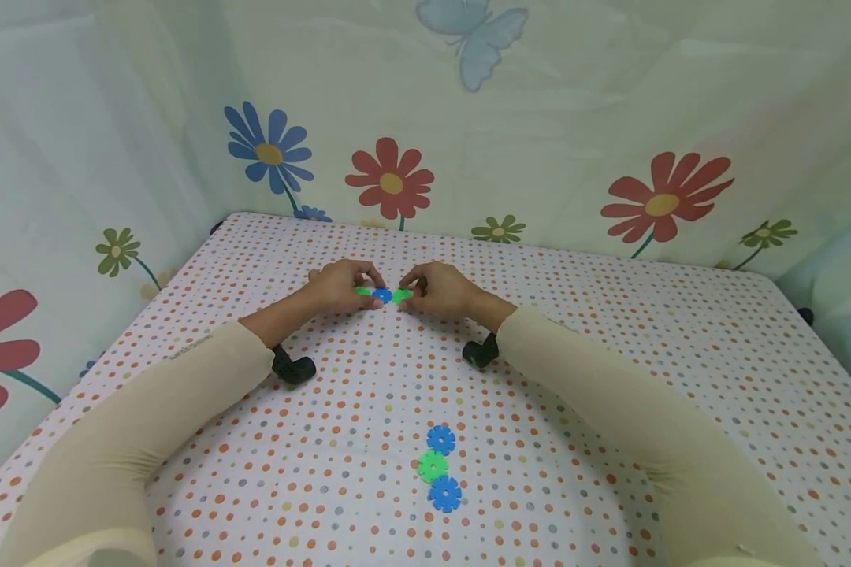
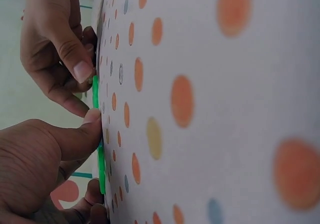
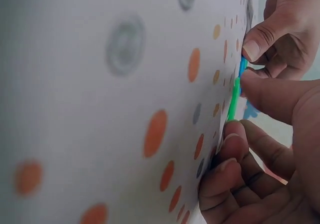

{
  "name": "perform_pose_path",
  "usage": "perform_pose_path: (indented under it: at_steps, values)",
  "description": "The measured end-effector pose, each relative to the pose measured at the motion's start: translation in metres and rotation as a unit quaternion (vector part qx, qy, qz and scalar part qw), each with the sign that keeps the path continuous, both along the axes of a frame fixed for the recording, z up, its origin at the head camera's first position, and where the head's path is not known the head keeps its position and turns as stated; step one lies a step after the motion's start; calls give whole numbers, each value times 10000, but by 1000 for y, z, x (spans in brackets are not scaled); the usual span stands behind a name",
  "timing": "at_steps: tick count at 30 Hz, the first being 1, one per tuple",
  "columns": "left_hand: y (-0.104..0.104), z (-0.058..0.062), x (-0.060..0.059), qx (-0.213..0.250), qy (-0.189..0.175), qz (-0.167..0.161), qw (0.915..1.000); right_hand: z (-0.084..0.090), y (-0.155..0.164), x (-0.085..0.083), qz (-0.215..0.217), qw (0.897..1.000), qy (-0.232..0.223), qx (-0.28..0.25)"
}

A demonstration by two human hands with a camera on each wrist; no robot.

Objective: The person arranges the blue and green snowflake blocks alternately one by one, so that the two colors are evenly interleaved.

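Note:
Toward the far side of the table, my left hand [image 1: 340,287] pinches a blue notched interlocking disc [image 1: 382,297] between thumb and index finger. A green disc [image 1: 362,291] adjoins its left side, partly behind the fingers. From the other side my right hand [image 1: 443,291] pinches a second green disc [image 1: 401,296], its edge beside the blue one. In the right wrist view that green disc [image 3: 233,100] stands edge-on and meets the blue disc [image 3: 243,65]; fingers hide whether their notches interlock. The left wrist view shows both green discs edge-on, low over the cloth.
Nearer the front lies a row of three joined discs: a blue disc [image 1: 441,439], a green disc [image 1: 432,466] and another blue disc [image 1: 445,494]. A dotted cloth [image 1: 369,488] covers the table. Flower-printed curtains [image 1: 539,134] hang behind and at the sides.

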State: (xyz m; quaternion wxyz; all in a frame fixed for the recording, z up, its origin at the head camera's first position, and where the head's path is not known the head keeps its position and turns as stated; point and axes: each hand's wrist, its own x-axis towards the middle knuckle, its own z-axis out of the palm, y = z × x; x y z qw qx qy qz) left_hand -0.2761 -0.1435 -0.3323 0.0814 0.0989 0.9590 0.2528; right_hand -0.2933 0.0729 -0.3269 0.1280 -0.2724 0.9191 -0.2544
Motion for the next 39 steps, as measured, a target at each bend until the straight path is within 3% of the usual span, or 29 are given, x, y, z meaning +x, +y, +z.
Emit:
perform_pose_path:
  at_steps: [8, 15, 24, 30, 39]
  values:
    - [4, -1, 1, -34, 3, -78, 10000, 2, 17, 15, 24, 9998, -101, -157]
    - [8, 3, 2, -218, 36, -140, 9997, 3, 36, 42, 190, 9991, -293, -222]
    - [10, 7, 4, -300, 143, -283, 9990, 3, 54, 96, 1033, 9938, -260, -305]
    - [14, 4, 0, -331, 184, -340, 9987, 7, 67, 130, 1875, 9796, -585, -417]
    - [19, 2, -3, -328, 163, -358, 9987, 9, 75, 149, 2223, 9717, -758, -244]
